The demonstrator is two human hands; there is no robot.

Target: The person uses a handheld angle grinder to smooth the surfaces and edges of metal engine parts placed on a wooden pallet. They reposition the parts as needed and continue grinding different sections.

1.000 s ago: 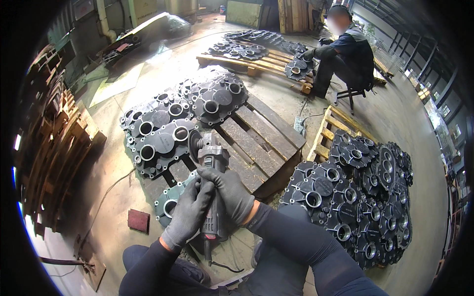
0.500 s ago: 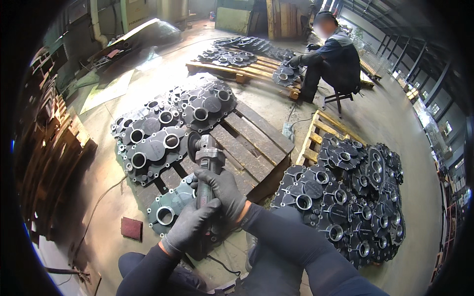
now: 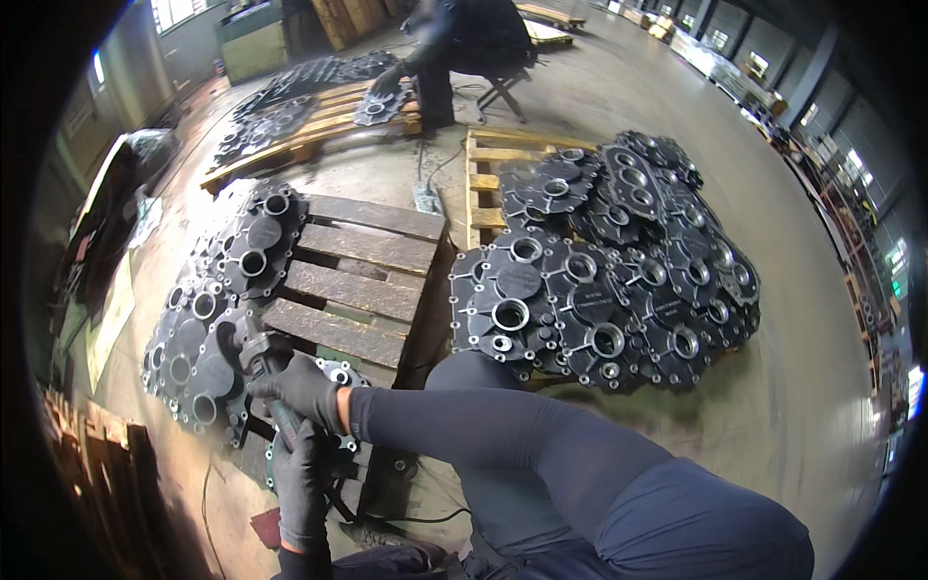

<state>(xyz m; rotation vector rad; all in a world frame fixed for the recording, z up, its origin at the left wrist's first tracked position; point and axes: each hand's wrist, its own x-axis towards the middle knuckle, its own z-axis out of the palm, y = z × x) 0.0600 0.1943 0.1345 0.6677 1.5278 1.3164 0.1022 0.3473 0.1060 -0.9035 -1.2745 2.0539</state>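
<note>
Both gloved hands grip an angle grinder [image 3: 253,360]. My right hand [image 3: 302,385] wraps its front body near the head. My left hand [image 3: 302,483] clasps the rear handle lower down. The grinder's head sits over dark cast metal housings [image 3: 208,329] stacked on the left side of a wooden pallet [image 3: 353,280]. A single housing [image 3: 338,372] lies just under my right wrist. The tool's cord trails down toward the floor.
A second pallet [image 3: 483,155] to the right carries a big heap of the same castings [image 3: 609,280]. Farther back another person [image 3: 464,48] works seated at a third pallet of castings [image 3: 290,97]. Concrete floor lies to the right; timber is stacked at the lower left.
The view has swung right, so the pallet and grinder now sit at the lower left. Both hands keep hold of the grinder, its head now over the left stack of housings.
</note>
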